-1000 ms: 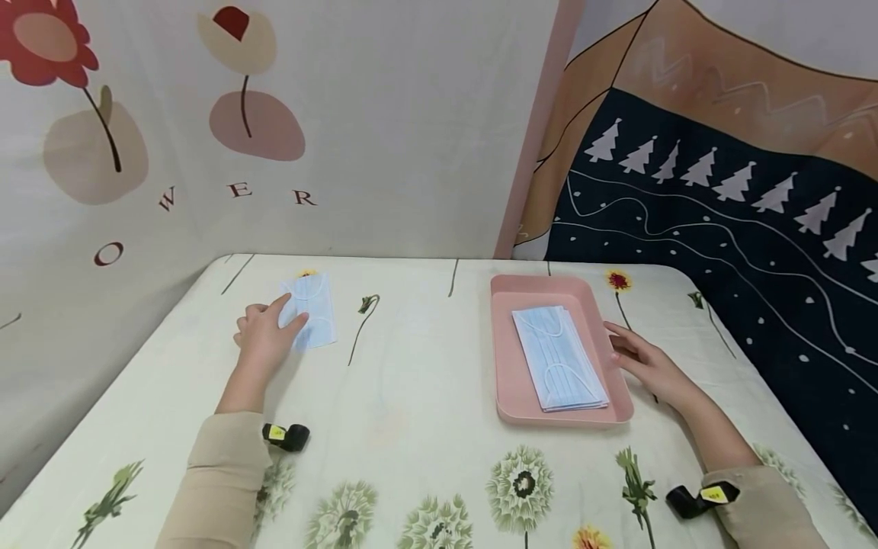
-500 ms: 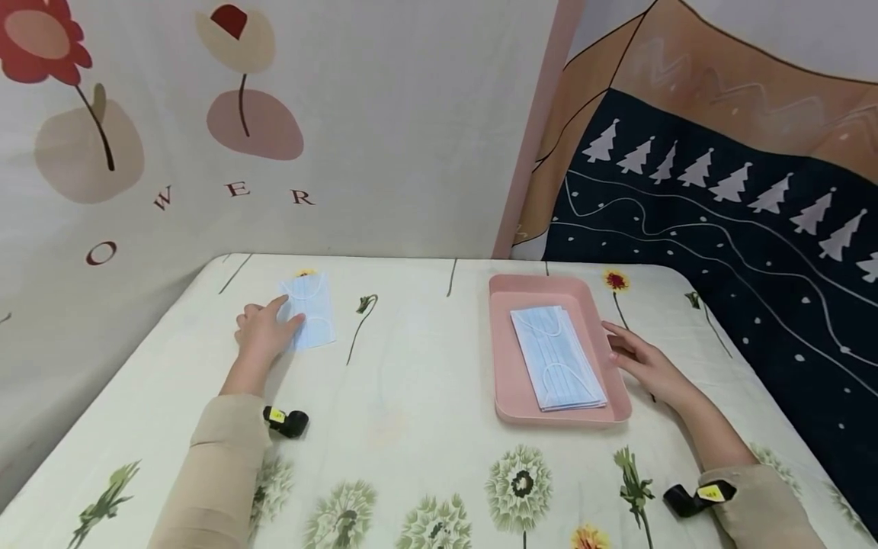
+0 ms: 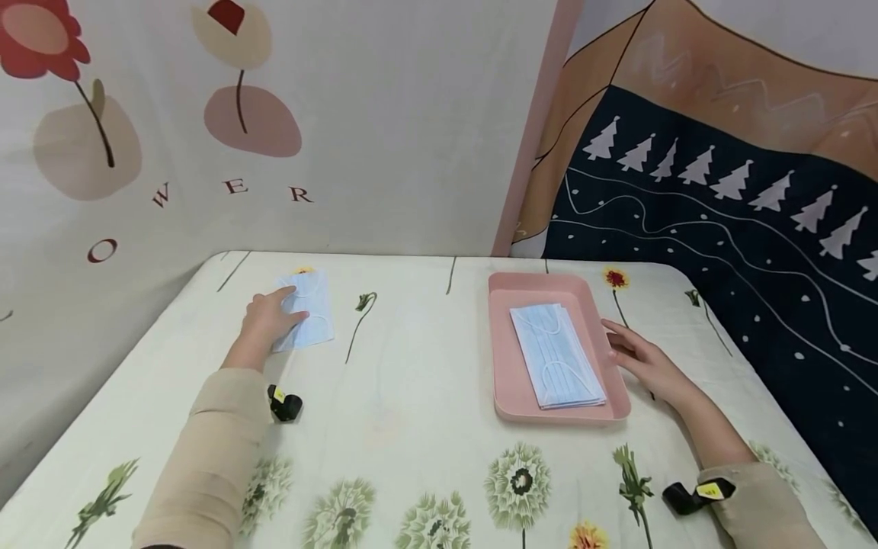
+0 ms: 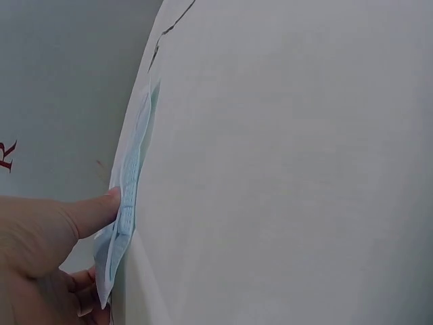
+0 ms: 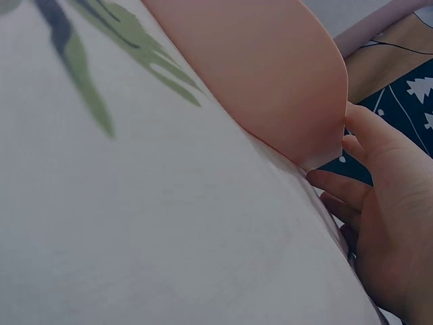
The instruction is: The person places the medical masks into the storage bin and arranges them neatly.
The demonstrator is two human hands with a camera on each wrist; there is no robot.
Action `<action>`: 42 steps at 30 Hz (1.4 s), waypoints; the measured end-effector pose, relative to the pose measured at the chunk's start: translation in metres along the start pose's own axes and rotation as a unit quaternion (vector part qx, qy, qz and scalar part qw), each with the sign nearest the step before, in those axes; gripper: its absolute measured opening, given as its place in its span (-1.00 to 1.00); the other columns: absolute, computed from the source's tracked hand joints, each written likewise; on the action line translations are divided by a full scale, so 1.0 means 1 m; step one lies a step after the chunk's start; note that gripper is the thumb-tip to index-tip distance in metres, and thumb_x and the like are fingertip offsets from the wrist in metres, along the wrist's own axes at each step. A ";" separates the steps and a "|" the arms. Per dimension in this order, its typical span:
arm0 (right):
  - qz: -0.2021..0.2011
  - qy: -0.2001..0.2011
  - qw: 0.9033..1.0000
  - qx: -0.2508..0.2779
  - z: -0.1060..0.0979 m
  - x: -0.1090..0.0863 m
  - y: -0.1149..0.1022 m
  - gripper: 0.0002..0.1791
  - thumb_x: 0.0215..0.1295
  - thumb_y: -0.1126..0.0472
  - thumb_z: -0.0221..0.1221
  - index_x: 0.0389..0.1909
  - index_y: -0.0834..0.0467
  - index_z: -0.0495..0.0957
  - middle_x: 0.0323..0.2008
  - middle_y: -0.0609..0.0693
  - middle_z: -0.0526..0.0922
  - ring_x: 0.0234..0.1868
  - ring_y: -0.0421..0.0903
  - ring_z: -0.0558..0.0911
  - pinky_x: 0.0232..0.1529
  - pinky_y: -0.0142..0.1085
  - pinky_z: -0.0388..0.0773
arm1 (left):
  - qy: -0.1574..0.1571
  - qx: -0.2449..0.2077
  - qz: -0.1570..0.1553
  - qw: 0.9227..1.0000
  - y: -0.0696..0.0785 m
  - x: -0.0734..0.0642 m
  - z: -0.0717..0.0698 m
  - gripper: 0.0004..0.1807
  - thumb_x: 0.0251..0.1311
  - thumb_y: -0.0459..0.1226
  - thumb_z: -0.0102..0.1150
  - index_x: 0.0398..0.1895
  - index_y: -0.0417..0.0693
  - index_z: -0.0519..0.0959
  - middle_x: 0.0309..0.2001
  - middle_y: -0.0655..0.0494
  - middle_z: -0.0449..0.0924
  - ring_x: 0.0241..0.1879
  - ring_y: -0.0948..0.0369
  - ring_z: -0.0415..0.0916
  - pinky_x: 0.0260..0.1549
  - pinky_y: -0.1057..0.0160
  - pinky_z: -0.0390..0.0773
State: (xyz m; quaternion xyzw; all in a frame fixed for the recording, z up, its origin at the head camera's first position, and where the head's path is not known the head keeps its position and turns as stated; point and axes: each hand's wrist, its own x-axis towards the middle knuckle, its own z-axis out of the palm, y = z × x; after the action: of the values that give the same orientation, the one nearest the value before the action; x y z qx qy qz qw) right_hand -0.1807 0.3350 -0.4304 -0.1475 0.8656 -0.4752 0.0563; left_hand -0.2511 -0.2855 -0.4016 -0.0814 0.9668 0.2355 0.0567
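A pale blue face mask (image 3: 314,305) lies at the far left of the table. My left hand (image 3: 266,320) is at its left side, pinching it, the thumb across its face. In the left wrist view the thumb (image 4: 98,211) presses the folded mask (image 4: 128,183), with the other fingers at its near edge. A pink tray (image 3: 504,396) on the right holds a stack of blue face masks (image 3: 557,358) with white ear loops. My right hand (image 3: 648,370) touches the tray's right wall with relaxed fingers; in the right wrist view the fingertips meet the pink wall (image 5: 270,74).
A white tablecloth (image 3: 411,381) printed with flowers and dandelions covers the table. A pale printed curtain (image 3: 411,130) rises behind it, and a dark one with white trees (image 3: 686,206) stands at the right. Black wrist cameras (image 3: 286,404) sit at both sleeves.
My left hand has moved slightly forward and right, farther over the mask, and more of the mask's lower left corner shows. The right hand and tray stay in place.
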 end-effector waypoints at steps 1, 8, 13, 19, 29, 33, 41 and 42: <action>0.001 0.000 1.000 0.000 0.000 0.000 0.000 -0.34 0.47 0.12 0.02 0.49 0.12 0.03 0.28 0.33 0.31 0.13 -0.35 0.35 0.01 -0.63 0.27 | -0.003 -0.003 0.004 1.000 0.000 0.000 0.000 -0.28 0.32 -0.15 0.12 0.43 -0.25 0.10 0.26 -0.57 0.02 0.22 -0.46 0.00 0.10 -0.36 0.17; 0.003 -0.001 1.000 0.001 0.000 -0.001 0.001 -0.34 0.47 0.11 0.02 0.49 0.12 0.03 0.28 0.32 0.31 0.12 -0.41 0.34 0.02 -0.63 0.27 | -0.012 -0.028 0.017 0.999 0.003 0.001 0.001 -0.34 0.34 -0.23 0.10 0.40 -0.32 0.14 0.31 -0.48 0.11 0.29 -0.35 0.04 0.19 -0.25 0.14; -0.001 -0.002 1.000 -0.003 0.001 -0.001 0.002 -0.34 0.46 0.12 0.03 0.49 0.13 0.03 0.27 0.33 0.32 0.08 -0.46 0.35 0.02 -0.63 0.28 | -0.011 -0.039 0.002 0.999 0.005 0.000 0.003 -0.35 0.33 -0.25 0.11 0.40 -0.30 0.16 0.27 -0.47 0.19 0.25 -0.32 0.13 0.17 -0.23 0.20; -0.001 -0.001 1.000 -0.005 0.000 -0.002 0.002 -0.34 0.46 0.11 0.03 0.49 0.11 0.04 0.26 0.32 0.33 0.09 -0.43 0.36 0.01 -0.63 0.28 | 0.002 -0.043 0.004 0.999 0.008 0.001 0.003 -0.36 0.30 -0.29 0.15 0.39 -0.31 0.20 0.29 -0.45 0.18 0.29 -0.33 0.07 0.20 -0.24 0.14; 0.007 0.000 1.000 0.000 0.001 -0.001 0.000 -0.33 0.46 0.10 0.03 0.49 0.12 0.03 0.27 0.33 0.31 0.10 -0.39 0.35 0.01 -0.63 0.28 | 0.019 -0.069 0.004 0.997 0.004 0.002 0.003 -0.31 0.23 -0.32 0.21 0.38 -0.34 0.18 0.32 -0.45 0.11 0.31 -0.34 0.01 0.22 -0.23 0.10; 0.006 0.001 1.000 0.001 0.001 -0.001 0.001 -0.33 0.46 0.11 0.03 0.49 0.12 0.04 0.26 0.32 0.32 0.10 -0.39 0.36 0.01 -0.62 0.28 | 0.034 -0.103 -0.012 0.994 0.001 0.004 0.004 -0.28 0.18 -0.34 0.27 0.37 -0.31 0.21 0.34 -0.43 0.08 0.33 -0.33 -0.02 0.24 -0.22 0.08; 0.002 0.001 1.000 0.005 0.001 0.000 0.001 -0.33 0.46 0.12 0.04 0.49 0.12 0.04 0.26 0.32 0.32 0.09 -0.40 0.37 0.01 -0.62 0.29 | 0.012 -0.116 0.004 0.993 -0.004 0.007 0.002 -0.29 0.21 -0.35 0.22 0.37 -0.37 0.17 0.36 -0.45 0.03 0.34 -0.33 -0.07 0.26 -0.21 0.03; 0.002 0.001 1.000 0.004 0.001 0.000 0.002 -0.33 0.46 0.12 0.04 0.49 0.12 0.04 0.26 0.33 0.32 0.09 -0.41 0.36 0.01 -0.62 0.28 | 0.009 -0.117 0.009 0.993 -0.005 0.007 0.002 -0.29 0.22 -0.35 0.21 0.37 -0.38 0.16 0.36 -0.45 0.02 0.34 -0.33 -0.08 0.26 -0.21 0.02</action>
State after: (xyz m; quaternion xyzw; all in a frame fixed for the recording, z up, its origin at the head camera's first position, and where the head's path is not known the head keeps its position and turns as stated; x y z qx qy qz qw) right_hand -0.1809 0.3351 -0.4321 -0.1455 0.8640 -0.4787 0.0568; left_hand -0.2573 -0.2898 -0.4061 -0.0811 0.9336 0.3471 0.0360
